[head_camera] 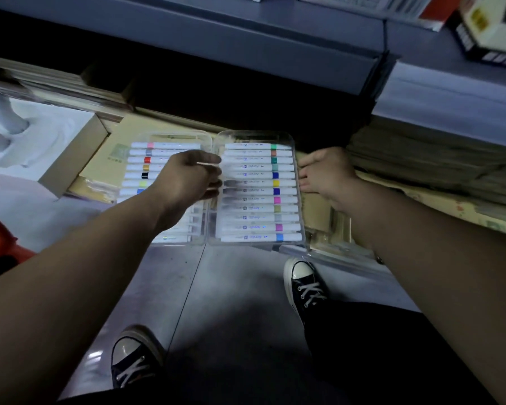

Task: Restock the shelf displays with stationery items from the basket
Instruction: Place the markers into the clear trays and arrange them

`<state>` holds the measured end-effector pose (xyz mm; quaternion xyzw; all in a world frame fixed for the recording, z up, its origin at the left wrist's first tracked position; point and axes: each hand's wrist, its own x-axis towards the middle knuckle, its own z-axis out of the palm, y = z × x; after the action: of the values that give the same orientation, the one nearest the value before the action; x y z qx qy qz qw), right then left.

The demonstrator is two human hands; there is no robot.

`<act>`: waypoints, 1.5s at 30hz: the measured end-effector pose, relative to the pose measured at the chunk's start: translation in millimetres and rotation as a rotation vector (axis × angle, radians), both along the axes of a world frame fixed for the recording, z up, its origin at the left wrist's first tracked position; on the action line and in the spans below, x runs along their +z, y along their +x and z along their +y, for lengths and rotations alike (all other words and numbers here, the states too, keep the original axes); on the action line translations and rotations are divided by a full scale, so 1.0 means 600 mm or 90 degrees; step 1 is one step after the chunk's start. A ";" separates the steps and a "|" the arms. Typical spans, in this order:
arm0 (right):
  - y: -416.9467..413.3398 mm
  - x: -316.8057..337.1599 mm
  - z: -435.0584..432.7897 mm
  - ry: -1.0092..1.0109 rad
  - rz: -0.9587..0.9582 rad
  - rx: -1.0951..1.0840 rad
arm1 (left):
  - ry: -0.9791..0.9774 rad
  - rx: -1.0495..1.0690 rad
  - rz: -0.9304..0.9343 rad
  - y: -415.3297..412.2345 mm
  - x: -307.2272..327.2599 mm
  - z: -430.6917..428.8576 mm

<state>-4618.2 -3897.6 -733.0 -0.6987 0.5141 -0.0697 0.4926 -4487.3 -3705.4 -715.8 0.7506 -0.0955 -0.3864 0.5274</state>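
Observation:
Two clear plastic cases of white acrylic markers with coloured bands lie side by side on the bottom shelf. My left hand rests over the left marker case, its fingers curled at the seam between the two cases. My right hand grips the right edge of the right marker case, fingertips on its rim. A red basket shows at the far left edge.
A brown cardboard box with white contents stands left of the cases. Stacks of paper goods fill the shelf to the right. A grey upper shelf overhangs, carrying boxes. My two sneakers stand on the grey floor.

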 end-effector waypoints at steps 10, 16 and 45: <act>-0.031 0.007 0.017 0.054 0.079 0.027 | 0.027 0.004 0.033 -0.045 -0.005 0.034; -0.022 -0.016 0.007 -0.072 0.120 0.029 | -0.091 -0.129 0.070 -0.064 -0.026 0.056; 0.027 -0.012 0.099 -0.328 0.324 0.096 | 0.074 0.133 0.124 0.057 -0.063 0.235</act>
<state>-4602.1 -3838.1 -740.5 -0.8309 0.5325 0.0157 0.1607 -4453.4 -3564.4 -753.7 0.7448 0.0572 -0.4052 0.5271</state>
